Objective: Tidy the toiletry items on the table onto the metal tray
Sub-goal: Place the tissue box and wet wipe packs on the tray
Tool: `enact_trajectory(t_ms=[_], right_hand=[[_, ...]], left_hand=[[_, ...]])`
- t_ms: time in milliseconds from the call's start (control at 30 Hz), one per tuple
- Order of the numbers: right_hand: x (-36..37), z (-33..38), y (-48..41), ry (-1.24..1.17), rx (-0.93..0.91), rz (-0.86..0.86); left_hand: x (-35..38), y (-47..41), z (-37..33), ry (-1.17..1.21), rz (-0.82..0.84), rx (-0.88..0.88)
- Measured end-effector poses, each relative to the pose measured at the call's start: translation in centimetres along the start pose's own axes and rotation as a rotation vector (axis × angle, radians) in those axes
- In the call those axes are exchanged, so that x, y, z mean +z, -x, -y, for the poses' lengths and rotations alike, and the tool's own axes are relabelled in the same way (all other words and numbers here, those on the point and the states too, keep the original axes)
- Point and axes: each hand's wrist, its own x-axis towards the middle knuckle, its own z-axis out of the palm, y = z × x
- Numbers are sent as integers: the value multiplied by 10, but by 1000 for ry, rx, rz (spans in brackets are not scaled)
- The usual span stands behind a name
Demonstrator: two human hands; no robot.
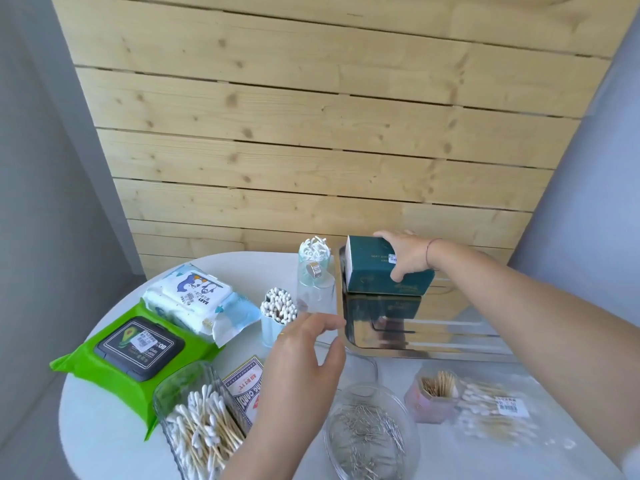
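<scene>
My right hand [403, 258] grips a dark green tissue box [374, 268] and holds it at the far left end of the shiny metal tray [433, 344]. My left hand [304, 355] hovers with fingers apart near the tray's left rim, holding nothing. Left of it stand a pale blue cup of cotton swabs [277, 313] and a clear container of white picks [313, 268]. A green wet-wipe pack [135, 351] and a white baby-wipe pack [197, 299] lie at the left of the white table [104, 427].
Near the front edge are a glass dish of cotton swabs [201, 424], a card pack [246, 386], a glass bowl of paper clips [370, 438], a pink toothpick holder [436, 393] and a bagged swab pack [495, 410]. A wooden plank wall [311, 133] rises behind.
</scene>
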Motion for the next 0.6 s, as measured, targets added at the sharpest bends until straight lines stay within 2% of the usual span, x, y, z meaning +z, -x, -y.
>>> enact_trajectory(t_ms=[233,400,433,500,600], right_hand=[[4,-1,-3,36,-4,62],[12,8,5,125,74,49],[7,15,8,98,84,22],[-10,42,16,23,36,-157],[-33,112,27,-125,-200,-428]], left_hand=[[-2,0,0,-6,-16,16],[-4,1,1,0,-27,2],[-4,1,0,0,-23,7],[-4,2,1,-5,-28,27],[-4,3,0,-5,-34,47]])
